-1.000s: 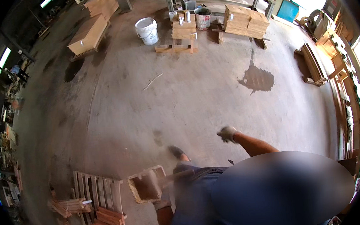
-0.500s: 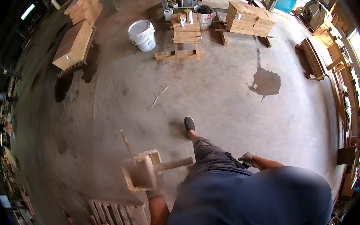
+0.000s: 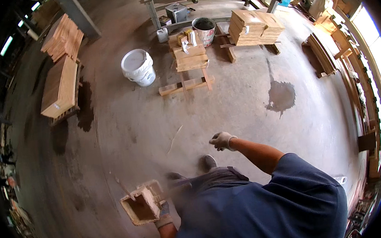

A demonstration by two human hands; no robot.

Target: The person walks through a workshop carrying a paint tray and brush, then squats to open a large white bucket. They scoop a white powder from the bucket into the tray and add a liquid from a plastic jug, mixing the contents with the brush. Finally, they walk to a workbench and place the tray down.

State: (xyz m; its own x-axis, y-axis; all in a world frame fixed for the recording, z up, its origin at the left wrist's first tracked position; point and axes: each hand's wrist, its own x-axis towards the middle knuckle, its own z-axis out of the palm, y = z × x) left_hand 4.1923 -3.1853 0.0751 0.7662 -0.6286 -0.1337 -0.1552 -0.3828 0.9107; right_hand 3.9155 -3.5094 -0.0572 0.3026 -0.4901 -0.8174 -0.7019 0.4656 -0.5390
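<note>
My gloved left hand (image 3: 164, 216), low and left of my body, is closed on an open wooden box (image 3: 140, 208) crusted with a pale residue. A thin stick (image 3: 123, 187) stands up out of this box, and a thicker handle, blurred, juts from it toward my body. The grip itself is partly hidden behind the box. My gloved right hand (image 3: 221, 141) is held out in front of me above the concrete floor (image 3: 225, 111). Its fingers are curled in, and nothing shows in them.
Ahead stand a lidded white bucket (image 3: 138, 68), wood pieces (image 3: 191, 61) on low supports, a dark-filled bucket (image 3: 204, 27) and a stack of boards (image 3: 255, 29). More boards (image 3: 58, 87) lie on a pallet at left. A wet patch (image 3: 282, 96) and a thin strip (image 3: 174, 139) mark the floor.
The buckets and board stacks ahead appear closer. My right hand has swung forward and inward from beside my body. The box has shifted lower and left in my left hand's grip.
</note>
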